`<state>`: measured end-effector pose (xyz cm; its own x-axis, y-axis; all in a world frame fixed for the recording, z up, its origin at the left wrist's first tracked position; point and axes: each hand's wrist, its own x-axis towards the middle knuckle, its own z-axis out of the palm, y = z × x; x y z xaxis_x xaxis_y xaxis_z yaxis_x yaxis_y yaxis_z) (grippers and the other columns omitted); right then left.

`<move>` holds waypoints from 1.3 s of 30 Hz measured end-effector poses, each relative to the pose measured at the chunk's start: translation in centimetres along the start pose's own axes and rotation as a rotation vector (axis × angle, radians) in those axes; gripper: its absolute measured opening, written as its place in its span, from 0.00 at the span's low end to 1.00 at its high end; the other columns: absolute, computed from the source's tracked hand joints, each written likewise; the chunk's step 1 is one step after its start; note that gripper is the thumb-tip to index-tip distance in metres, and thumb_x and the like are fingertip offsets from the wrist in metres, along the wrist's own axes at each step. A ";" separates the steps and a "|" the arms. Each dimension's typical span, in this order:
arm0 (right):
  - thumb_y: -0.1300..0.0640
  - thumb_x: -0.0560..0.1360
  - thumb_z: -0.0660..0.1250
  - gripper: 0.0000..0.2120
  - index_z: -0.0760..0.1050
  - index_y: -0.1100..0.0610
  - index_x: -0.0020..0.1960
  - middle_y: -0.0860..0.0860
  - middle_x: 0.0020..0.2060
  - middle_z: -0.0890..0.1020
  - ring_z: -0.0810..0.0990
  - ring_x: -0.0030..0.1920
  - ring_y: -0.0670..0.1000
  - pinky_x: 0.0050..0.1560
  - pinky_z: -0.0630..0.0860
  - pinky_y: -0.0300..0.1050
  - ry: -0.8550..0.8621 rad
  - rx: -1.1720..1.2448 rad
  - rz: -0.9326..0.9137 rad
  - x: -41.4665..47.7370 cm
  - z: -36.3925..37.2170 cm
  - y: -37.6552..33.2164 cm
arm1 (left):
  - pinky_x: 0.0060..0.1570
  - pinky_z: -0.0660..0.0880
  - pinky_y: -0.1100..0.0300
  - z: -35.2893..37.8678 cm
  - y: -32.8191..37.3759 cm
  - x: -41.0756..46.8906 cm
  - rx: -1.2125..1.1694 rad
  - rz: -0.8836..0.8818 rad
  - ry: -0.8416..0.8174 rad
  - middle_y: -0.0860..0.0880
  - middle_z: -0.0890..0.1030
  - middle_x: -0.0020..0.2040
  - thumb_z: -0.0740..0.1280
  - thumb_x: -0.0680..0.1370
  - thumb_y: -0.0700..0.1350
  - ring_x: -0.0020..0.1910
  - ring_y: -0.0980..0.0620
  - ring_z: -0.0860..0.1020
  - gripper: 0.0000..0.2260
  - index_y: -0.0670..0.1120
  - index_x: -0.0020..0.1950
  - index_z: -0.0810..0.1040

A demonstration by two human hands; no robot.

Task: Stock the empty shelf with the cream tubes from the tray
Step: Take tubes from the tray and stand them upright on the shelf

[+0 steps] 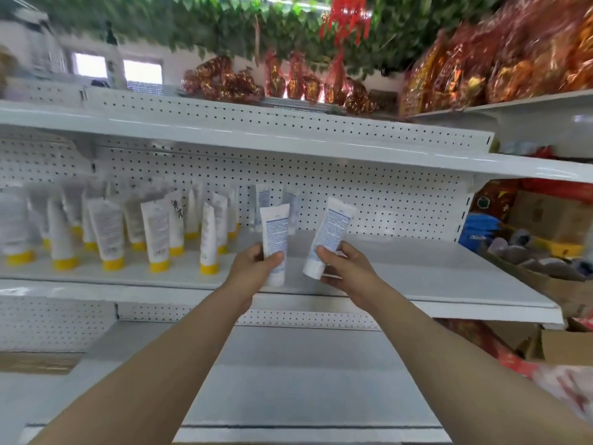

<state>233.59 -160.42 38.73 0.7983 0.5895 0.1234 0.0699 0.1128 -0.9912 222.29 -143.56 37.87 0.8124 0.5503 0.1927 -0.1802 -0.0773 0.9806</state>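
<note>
My left hand (253,268) grips a white cream tube with blue print (273,229), held upright with its cap down. My right hand (345,268) grips a second white tube (330,229), tilted to the right, white cap at the bottom. Both hands hover over the front of the white middle shelf (417,274), whose right half is bare. Two more white tubes (277,200) lean against the pegboard just behind my hands. Several tubes with yellow caps (157,232) stand on the shelf's left half. The tray is out of view.
A white shelf (288,139) runs close overhead, and a lower shelf (288,380) lies under my arms. Cardboard boxes (545,271) with goods stand at the right. Red and gold wrapped packs (481,69) sit on top, under hanging green leaves.
</note>
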 end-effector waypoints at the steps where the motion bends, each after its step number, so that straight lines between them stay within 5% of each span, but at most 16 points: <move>1: 0.54 0.74 0.73 0.13 0.78 0.55 0.57 0.54 0.51 0.85 0.85 0.49 0.56 0.48 0.81 0.47 0.009 -0.007 -0.009 1.2 0.0 0.0 | 0.55 0.74 0.58 0.0 -0.1 1.2 0.018 0.025 0.014 0.50 0.82 0.57 0.68 0.77 0.42 0.52 0.54 0.80 0.14 0.46 0.63 0.77; 6: 0.56 0.72 0.75 0.16 0.76 0.60 0.57 0.55 0.49 0.84 0.85 0.49 0.56 0.48 0.82 0.48 0.042 -0.080 -0.063 7.5 0.1 0.5 | 0.42 0.72 0.67 0.6 -1.0 7.1 0.060 0.100 0.104 0.50 0.81 0.53 0.67 0.78 0.41 0.46 0.59 0.79 0.12 0.45 0.61 0.77; 12: 0.56 0.69 0.78 0.14 0.74 0.57 0.47 0.53 0.46 0.85 0.85 0.49 0.54 0.47 0.83 0.49 0.115 -0.206 -0.081 15.0 0.1 2.6 | 0.55 0.75 0.54 0.2 -4.4 13.0 0.164 0.140 0.263 0.48 0.82 0.52 0.67 0.78 0.42 0.51 0.48 0.80 0.10 0.44 0.60 0.78; 15: 0.54 0.66 0.80 0.15 0.75 0.55 0.45 0.53 0.44 0.85 0.85 0.47 0.55 0.47 0.83 0.54 0.162 -0.295 -0.058 17.7 1.0 4.1 | 0.51 0.71 0.59 -0.6 -5.6 14.9 0.223 0.115 0.299 0.49 0.80 0.51 0.67 0.78 0.41 0.50 0.49 0.79 0.11 0.43 0.60 0.78; 18: 0.49 0.65 0.79 0.16 0.74 0.52 0.44 0.50 0.42 0.84 0.82 0.39 0.51 0.42 0.80 0.47 0.242 -0.450 -0.060 19.4 2.2 5.2 | 0.53 0.74 0.56 -1.4 -6.7 17.1 0.258 0.094 0.322 0.47 0.83 0.52 0.69 0.77 0.44 0.52 0.47 0.81 0.11 0.43 0.58 0.79; 26: 0.43 0.67 0.76 0.21 0.73 0.55 0.49 0.48 0.42 0.81 0.78 0.43 0.50 0.41 0.72 0.45 0.383 -0.633 -0.038 21.0 3.7 6.1 | 0.47 0.72 0.58 -2.0 -7.0 20.1 0.556 0.037 0.367 0.48 0.83 0.54 0.68 0.76 0.52 0.51 0.45 0.80 0.14 0.48 0.58 0.78; 39: 0.44 0.68 0.75 0.20 0.70 0.55 0.48 0.44 0.38 0.76 0.75 0.40 0.48 0.40 0.69 0.44 0.389 -0.628 -0.024 21.3 4.3 6.3 | 0.47 0.74 0.60 -1.3 -7.9 21.6 0.399 0.101 0.360 0.47 0.83 0.52 0.73 0.73 0.46 0.46 0.50 0.79 0.14 0.46 0.57 0.78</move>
<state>248.50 -143.74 35.32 0.9385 0.2532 0.2346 0.3259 -0.4259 -0.8441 240.57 -130.01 34.23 0.5479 0.7683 0.3309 0.0338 -0.4156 0.9089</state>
